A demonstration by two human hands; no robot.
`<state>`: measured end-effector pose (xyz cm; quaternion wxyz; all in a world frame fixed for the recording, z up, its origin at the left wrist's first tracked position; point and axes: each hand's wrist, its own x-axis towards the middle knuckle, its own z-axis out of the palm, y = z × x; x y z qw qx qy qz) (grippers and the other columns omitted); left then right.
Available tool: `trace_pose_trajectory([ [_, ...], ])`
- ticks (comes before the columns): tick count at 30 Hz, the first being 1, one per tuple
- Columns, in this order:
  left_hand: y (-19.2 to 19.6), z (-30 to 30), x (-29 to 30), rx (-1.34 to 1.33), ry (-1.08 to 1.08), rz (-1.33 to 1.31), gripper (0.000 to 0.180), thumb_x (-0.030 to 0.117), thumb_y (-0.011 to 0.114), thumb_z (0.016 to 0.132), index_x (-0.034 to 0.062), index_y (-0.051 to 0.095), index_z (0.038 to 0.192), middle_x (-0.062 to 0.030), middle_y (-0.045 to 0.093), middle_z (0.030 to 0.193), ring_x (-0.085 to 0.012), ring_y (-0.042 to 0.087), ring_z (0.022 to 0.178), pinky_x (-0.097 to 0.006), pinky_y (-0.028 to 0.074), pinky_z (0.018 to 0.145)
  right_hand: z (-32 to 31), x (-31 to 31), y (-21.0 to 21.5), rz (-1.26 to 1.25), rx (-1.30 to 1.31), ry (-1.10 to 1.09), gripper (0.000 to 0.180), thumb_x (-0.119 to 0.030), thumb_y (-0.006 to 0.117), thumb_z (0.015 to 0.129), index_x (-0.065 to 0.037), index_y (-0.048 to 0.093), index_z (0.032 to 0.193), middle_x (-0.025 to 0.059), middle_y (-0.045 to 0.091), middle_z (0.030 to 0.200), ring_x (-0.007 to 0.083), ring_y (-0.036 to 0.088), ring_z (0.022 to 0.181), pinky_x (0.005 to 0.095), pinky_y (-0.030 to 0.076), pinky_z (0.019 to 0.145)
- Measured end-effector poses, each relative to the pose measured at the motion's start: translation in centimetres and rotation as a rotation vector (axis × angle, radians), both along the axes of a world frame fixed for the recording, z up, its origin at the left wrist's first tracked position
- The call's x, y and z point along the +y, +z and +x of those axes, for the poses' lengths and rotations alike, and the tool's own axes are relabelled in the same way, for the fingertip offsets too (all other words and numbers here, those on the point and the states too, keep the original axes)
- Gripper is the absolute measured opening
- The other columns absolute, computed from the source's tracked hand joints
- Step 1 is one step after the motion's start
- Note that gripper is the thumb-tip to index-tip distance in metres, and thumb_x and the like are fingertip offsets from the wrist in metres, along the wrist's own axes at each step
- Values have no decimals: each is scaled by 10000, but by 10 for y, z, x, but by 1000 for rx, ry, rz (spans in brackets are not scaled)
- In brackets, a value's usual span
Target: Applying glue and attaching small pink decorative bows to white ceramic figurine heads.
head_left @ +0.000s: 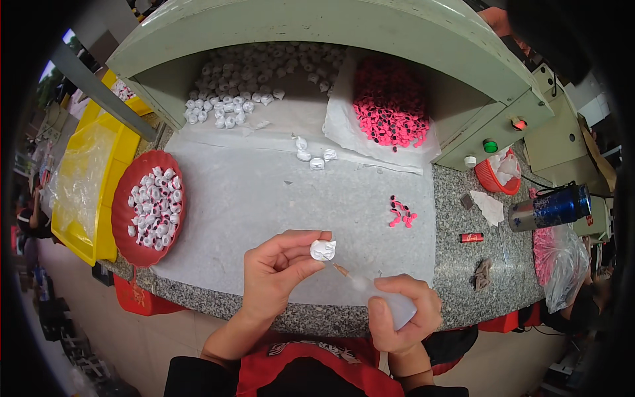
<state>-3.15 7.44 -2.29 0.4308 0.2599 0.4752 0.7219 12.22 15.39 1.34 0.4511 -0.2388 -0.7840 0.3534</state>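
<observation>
Between thumb and fingers my left hand (278,270) pinches a small white figure head (323,250) with pointed ears. My right hand (409,311) is wrapped round a translucent squeeze bottle (394,306), tilted so its thin nozzle (340,269) points at the lower right side of the head. Whether the tip touches it I cannot tell. Both hands are above the near edge of the white paper sheet (231,218). A little pile of pink and black pieces (401,212) lies on the sheet to the right. Farther back sit a few more white heads (317,163).
A green-grey metal cabinet (317,26) arches over piles of white heads (231,106) and pink-black pieces (390,109). On the left are a red bowl (119,218) of assembled pieces and a yellow tray (106,218). A blue flask (552,207) and red basket (489,177) are on the right.
</observation>
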Motion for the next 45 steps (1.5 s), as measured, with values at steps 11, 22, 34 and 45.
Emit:
trace_pose_trajectory([
  [11, -11, 12, 8, 1, -31, -95, 355, -149, 548, 717, -27, 537, 1050, -180, 592, 1027, -256, 606, 925, -324, 492, 806, 39, 90, -93, -826, 10, -248, 143, -60, 606, 720, -5, 592, 851, 106, 611, 690, 181, 601, 656, 276, 477, 551],
  [22, -18, 18, 5, 69, 25, -86, 300, -130, 545, 768, -37, 534, 1052, -138, 567, 1059, -177, 587, 942, -259, 496, 797, 1, 36, -22, -851, -103, 75, 75, -13, 670, 708, 7, 621, 760, 46, 610, 692, 89, 560, 573, 219, 441, 499],
  [34, -3, 16, 0, 84, -49, 56, 279, -149, 553, 748, -51, 553, 1009, -166, 513, 1106, -213, 574, 966, -285, 492, 850, -14, 6, -31, -686, 21, 84, 97, 14, 679, 710, 13, 602, 770, 44, 582, 735, 65, 524, 606, 180, 403, 493],
  [45, -5, 21, 3, 434, 56, 81, 243, -92, 554, 777, -41, 575, 1013, -170, 550, 1079, -220, 584, 942, -284, 512, 787, -14, 9, -33, -629, 31, 158, 227, 77, 677, 655, -6, 653, 865, 53, 592, 782, 97, 548, 690, 202, 425, 590],
])
